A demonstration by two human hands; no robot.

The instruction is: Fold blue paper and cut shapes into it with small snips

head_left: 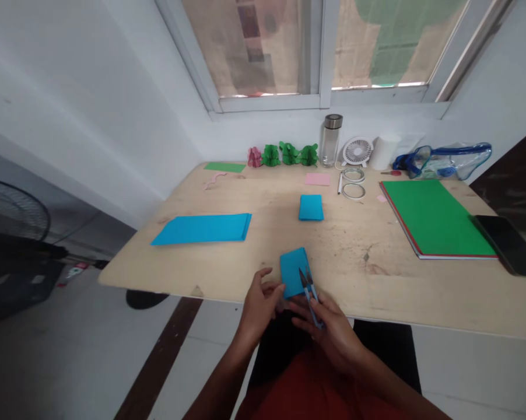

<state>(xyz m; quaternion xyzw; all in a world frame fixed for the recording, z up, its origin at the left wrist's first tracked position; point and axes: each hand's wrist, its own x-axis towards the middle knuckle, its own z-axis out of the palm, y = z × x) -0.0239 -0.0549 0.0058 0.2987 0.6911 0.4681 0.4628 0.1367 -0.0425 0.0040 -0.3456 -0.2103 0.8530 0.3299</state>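
left hand (pixel 259 300) pinches folded blue paper (pixel 294 272) by its near-left edge | right hand (pixel 333 331) grips small snips (pixel 309 293), blades on the paper's near edge | paper between both hands, at table (pixel 228 274) edge

We can't read any text, labels, brands or numbers here: nothing legible on the paper, the bottle (pixel 331 140) or the bench (pixel 420 291).
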